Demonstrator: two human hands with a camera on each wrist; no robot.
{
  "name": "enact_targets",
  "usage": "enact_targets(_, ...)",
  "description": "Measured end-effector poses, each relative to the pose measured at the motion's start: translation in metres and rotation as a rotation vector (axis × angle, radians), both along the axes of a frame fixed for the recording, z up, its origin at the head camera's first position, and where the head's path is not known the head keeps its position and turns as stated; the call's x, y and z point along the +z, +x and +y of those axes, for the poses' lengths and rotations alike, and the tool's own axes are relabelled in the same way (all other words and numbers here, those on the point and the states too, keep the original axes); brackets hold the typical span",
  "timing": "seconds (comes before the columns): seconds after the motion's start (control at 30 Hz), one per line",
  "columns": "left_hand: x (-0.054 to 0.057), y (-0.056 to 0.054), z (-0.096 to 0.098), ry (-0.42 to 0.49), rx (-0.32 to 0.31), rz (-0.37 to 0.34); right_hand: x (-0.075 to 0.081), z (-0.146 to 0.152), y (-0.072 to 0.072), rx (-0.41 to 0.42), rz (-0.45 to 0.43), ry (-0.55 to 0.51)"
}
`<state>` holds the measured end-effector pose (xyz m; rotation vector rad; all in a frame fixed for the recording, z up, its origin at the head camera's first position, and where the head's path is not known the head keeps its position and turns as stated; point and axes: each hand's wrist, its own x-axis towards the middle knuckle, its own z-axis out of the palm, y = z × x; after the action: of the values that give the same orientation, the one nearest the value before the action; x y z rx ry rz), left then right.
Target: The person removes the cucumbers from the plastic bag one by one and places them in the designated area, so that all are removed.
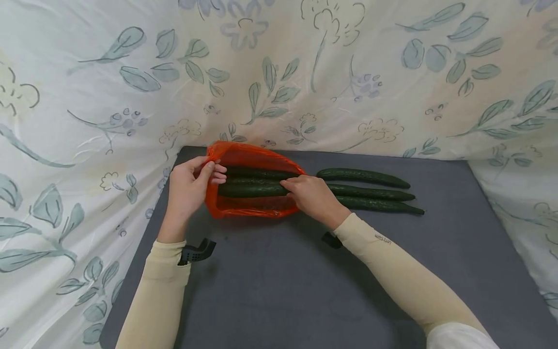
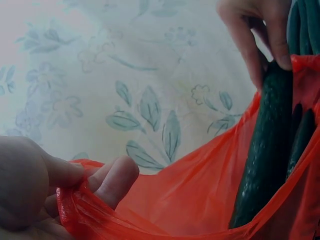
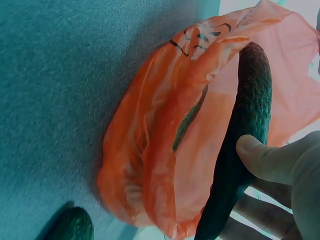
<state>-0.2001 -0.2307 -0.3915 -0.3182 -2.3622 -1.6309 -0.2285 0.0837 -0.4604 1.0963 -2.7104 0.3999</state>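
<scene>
A red-orange plastic bag (image 1: 248, 213) lies on its side with its mouth held wide. My left hand (image 1: 187, 184) pinches the bag's rim at the left between thumb and fingers. My right hand (image 1: 316, 198) grips a dark green cucumber (image 1: 253, 190) near one end, thumb on one side and fingers on the other. That cucumber (image 3: 252, 105) reaches into the bag's mouth in the right wrist view. Other cucumbers show inside the bag, such as one (image 1: 266, 173) along the far side. In the left wrist view, two slim ends (image 2: 301, 137) appear beside the held cucumber.
Right of the bag, three cucumbers lie side by side on the dark grey table (image 1: 279, 281): a far one (image 1: 362, 176), a middle one (image 1: 375, 192) and a near one (image 1: 383, 204). A floral cloth (image 1: 279, 116) hangs behind the table and along its sides.
</scene>
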Motion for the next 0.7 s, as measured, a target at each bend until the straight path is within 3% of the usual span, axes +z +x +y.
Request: enact_targets(0.7, 0.002, -0.001, 0.002, 0.005, 0.004, 0.000, 0.008, 0.063, 0.021, -0.027, 0.027, -0.105)
